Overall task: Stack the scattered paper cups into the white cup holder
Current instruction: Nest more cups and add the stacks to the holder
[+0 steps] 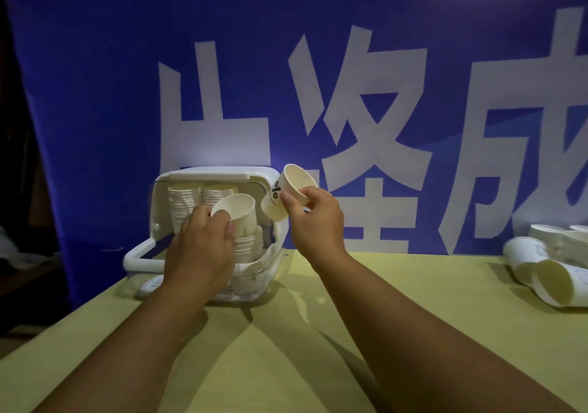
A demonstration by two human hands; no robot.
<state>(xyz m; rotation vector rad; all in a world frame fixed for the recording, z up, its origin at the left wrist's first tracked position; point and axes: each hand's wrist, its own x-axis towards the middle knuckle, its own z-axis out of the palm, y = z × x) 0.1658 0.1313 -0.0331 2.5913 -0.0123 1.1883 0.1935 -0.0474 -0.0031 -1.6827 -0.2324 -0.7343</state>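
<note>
Head view: we judge the task well along but not done. Stacks are already in the holder, one cup is in each hand, and a loose pile is left to clear.
Holder: the white cup holder (208, 174) sits behind and under the left grip. It's a smooth, hard plastic box with rounded corners. A loop handle sticks out to the left of that grip.
Stored stacks: nested cup stacks (186, 202) stand just behind the left grip, inside the holder. Their rolled rims look like tight ridges.
Left grip: the left hand (200, 247) has its fingers curled round a cup wall, clamped on it.
Left cup: this paper cup (241, 212) is a matte cream tapered cone. Its mouth tilts toward us and its base sits over a short stack below the grip. We can't tell if it is seated.
Right grip: the right hand (315, 221) pinches a second cup between thumb and fingers, in the air.
Right cup: this second cup (296, 178) is just beside the holder's right wall, apart from the left cup. It's tilted, with a black print on its side.
Loose cups: the scattered cups (525, 253) lie well right of the right grip. Several are on their sides and some are part-nested.
Table: the tabletop (286, 349) is below both grips, flat yellow-green and slightly glossy.
Left to do: in our judgement, seat both held cups, then fetch the right pile.
</note>
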